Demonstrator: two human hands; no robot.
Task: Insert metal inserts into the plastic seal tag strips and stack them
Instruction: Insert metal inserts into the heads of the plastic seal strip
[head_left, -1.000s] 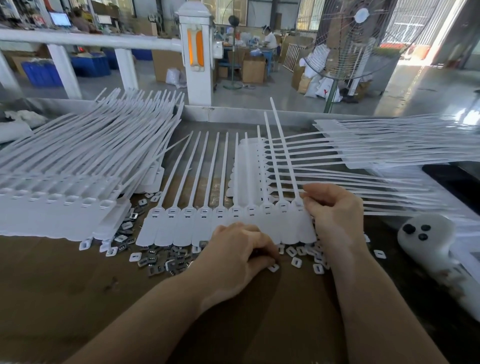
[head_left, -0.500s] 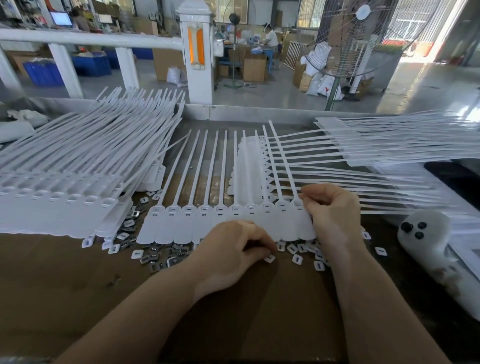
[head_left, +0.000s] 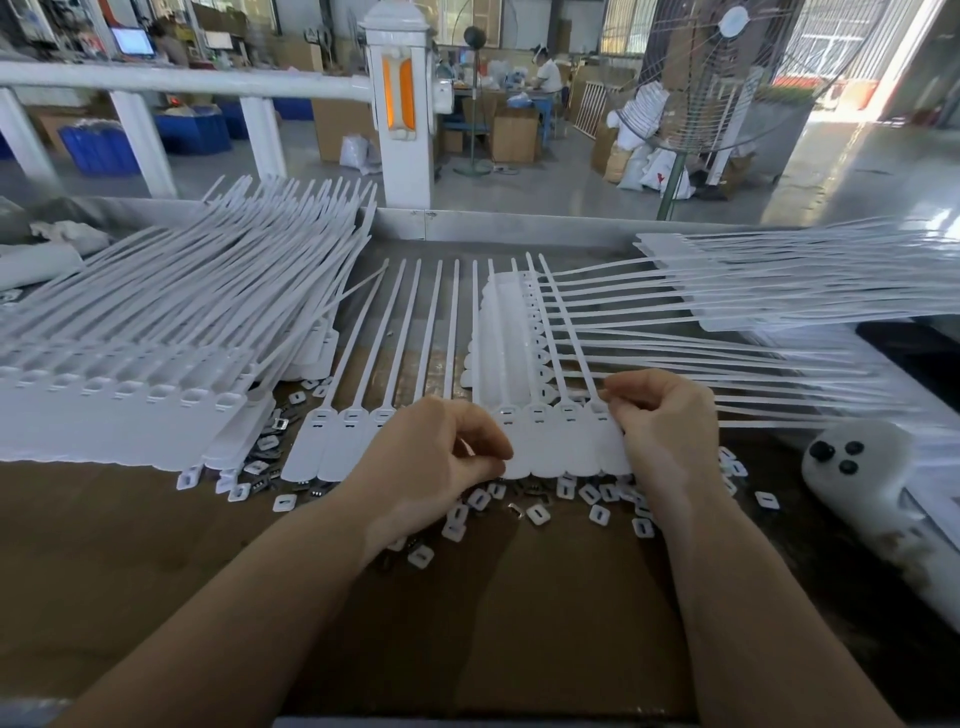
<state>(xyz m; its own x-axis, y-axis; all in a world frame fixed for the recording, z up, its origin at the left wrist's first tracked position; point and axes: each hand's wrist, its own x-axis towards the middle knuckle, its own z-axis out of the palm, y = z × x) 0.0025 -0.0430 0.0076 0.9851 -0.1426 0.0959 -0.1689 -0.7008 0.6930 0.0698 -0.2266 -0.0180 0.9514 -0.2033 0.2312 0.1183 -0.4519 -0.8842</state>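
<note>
At table (head_left: 130, 561) centre, head view: seal tag strip (head_left: 540, 441) lies flat, tails pointing to the far edge. Right hand (head_left: 665, 431) pinches the strip's right end at the slot row, same spot as 0.5 s ago. Left hand (head_left: 436, 462) has lifted off the loose inserts (head_left: 537, 514) along the near side and now sits over the strip's middle, fingertips curled together; can't tell if they hold an insert. Stacked strips (head_left: 130, 364) at left edge, unchanged.

A white controller (head_left: 852, 467) lies right; a standing fan (head_left: 727, 78) stands beyond.
</note>
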